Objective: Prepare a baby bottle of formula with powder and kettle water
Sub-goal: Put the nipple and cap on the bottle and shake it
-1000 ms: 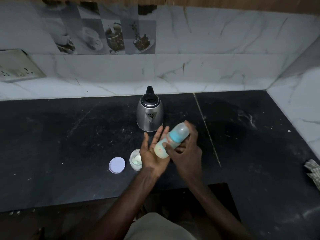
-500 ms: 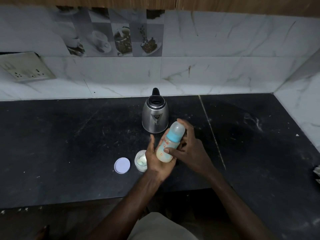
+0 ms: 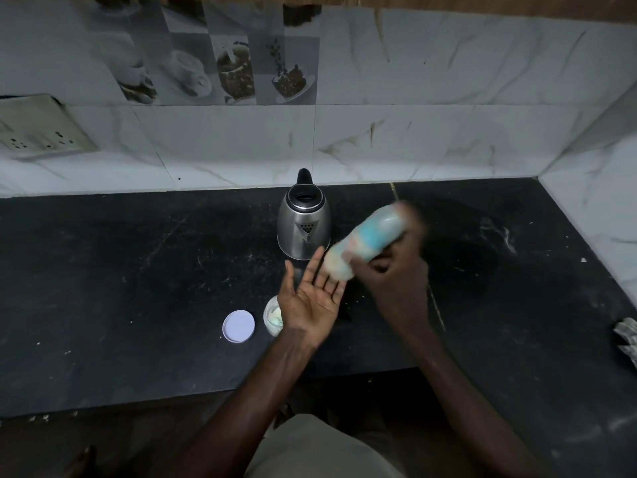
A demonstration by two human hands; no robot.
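My right hand (image 3: 393, 281) grips a baby bottle (image 3: 365, 243) with a blue collar and clear cap; it is tilted, cap up to the right, and blurred by motion. Pale milky liquid fills its lower part. My left hand (image 3: 310, 298) is held open, palm up, just under and left of the bottle's base, fingers apart. A steel kettle (image 3: 304, 225) with a black lid stands behind the hands. A small open powder jar (image 3: 273, 315) sits partly hidden by my left wrist, its white lid (image 3: 238, 326) lying flat to the left.
The black stone counter (image 3: 138, 270) runs wall to wall, with a marble backsplash behind and a marble side wall at right. A socket plate (image 3: 38, 132) hangs at far left. A crumpled cloth (image 3: 627, 336) lies at the right edge.
The bottle has swung from upright against my left palm to a tilt up and right. My left hand has opened and come away from it.
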